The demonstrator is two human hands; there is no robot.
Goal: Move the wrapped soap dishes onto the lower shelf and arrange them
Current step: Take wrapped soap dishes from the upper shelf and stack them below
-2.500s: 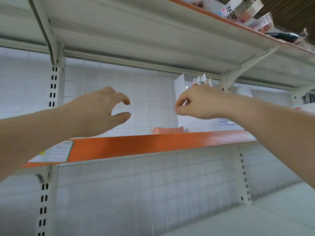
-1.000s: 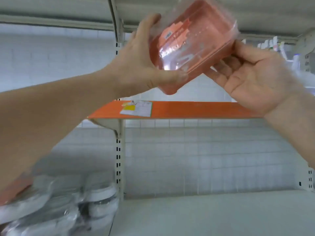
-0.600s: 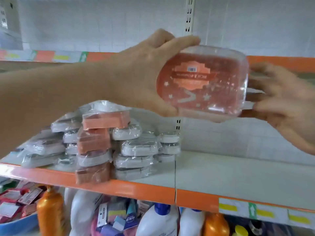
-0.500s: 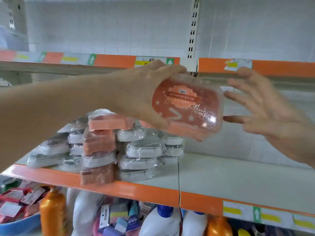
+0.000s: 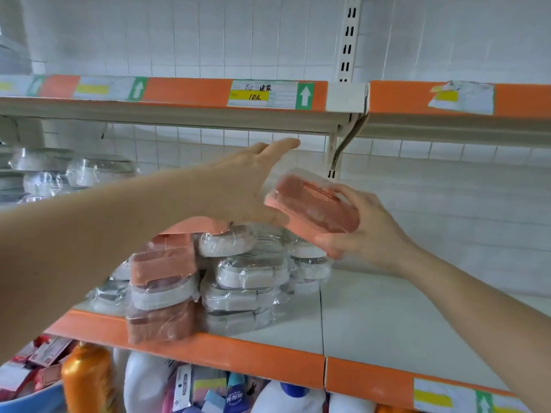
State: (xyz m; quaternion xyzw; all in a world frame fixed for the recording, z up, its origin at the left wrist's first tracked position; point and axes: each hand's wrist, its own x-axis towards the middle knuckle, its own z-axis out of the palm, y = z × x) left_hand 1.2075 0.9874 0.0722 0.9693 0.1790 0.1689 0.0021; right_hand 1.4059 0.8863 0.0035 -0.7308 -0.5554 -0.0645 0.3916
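The right hand [image 5: 369,231] is grasping 1 wrapped pink soap dish [image 5: 316,208] tilted above the stack of wrapped dishes [image 5: 238,272] on the lower shelf [image 5: 387,317], while the left hand [image 5: 250,186], fingers straight and holding nothing, is risking nudging that slippery, uneven pile over.

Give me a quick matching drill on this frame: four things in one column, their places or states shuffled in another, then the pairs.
1. pink soap dish
2. left hand
3. stacked soap dishes
4. orange bottle

A. fingers straight, reaching over the stack
B. under the lower shelf
C. gripped in the right hand
D. piled on the lower shelf

Pairs: 1-C, 2-A, 3-D, 4-B
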